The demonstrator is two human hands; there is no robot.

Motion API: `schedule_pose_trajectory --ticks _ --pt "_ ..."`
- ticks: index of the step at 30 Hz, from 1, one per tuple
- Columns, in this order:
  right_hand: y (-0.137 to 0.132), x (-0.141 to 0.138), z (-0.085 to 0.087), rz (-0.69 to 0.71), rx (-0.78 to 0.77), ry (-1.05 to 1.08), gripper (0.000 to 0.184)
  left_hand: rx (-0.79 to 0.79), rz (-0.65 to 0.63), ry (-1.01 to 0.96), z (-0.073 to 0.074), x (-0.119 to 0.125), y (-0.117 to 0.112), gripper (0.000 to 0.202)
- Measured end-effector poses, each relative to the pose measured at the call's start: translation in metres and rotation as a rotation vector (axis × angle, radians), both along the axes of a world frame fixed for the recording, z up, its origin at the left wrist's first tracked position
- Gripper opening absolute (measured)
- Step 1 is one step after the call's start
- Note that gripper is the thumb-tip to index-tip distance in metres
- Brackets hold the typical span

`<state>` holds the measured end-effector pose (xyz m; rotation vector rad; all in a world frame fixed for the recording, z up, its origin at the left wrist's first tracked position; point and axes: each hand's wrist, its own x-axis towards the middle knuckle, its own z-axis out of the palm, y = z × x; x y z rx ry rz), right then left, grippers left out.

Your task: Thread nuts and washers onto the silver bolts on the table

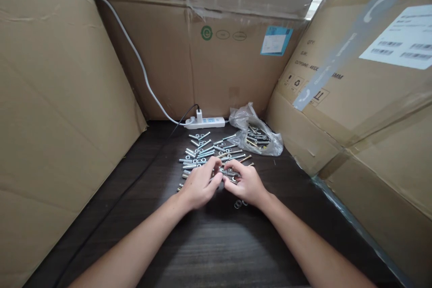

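Observation:
My left hand [201,184] and my right hand [248,185] meet over the near side of the scattered hardware, thumbs and fingers pinched toward each other. Between the fingertips is a silver bolt [223,171], partly covered by the fingers. Beyond and beside the hands lie several silver bolts [205,153], with a few brass-coloured bolts [245,159] to the right. Loose washers [187,157] are spread among them. A few more rings [238,204] lie just below my right hand.
At the back right, a clear plastic bag [243,117] lies open with more bolts inside. A white power strip [214,122] with a plugged-in charger sits against the rear cardboard wall [151,54]. A black cable [135,182] crosses the dark table [216,252] at left. Cardboard encloses both sides.

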<state>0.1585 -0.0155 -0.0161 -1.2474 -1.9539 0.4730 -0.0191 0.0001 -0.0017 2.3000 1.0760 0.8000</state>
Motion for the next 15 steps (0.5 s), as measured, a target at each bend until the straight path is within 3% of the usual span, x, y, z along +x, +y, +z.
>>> schedule_pose_trajectory --ticks 6,9,12,15 --pt "0.000 -0.001 0.001 0.002 0.005 -0.012 0.015 -0.042 -0.098 -0.005 -0.005 0.004 0.003 0.025" --pt "-0.002 -0.002 0.004 0.000 0.014 -0.004 0.014 -0.161 -0.032 -0.147 -0.008 0.007 0.008 0.033" --pt "-0.002 -0.001 0.005 -0.027 0.027 0.042 0.015 -0.454 0.066 -0.382 -0.005 0.009 0.011 0.038" --pt "-0.001 0.002 0.005 -0.011 0.044 0.072 0.018 -0.909 -0.011 -0.639 0.001 0.010 0.008 0.029"
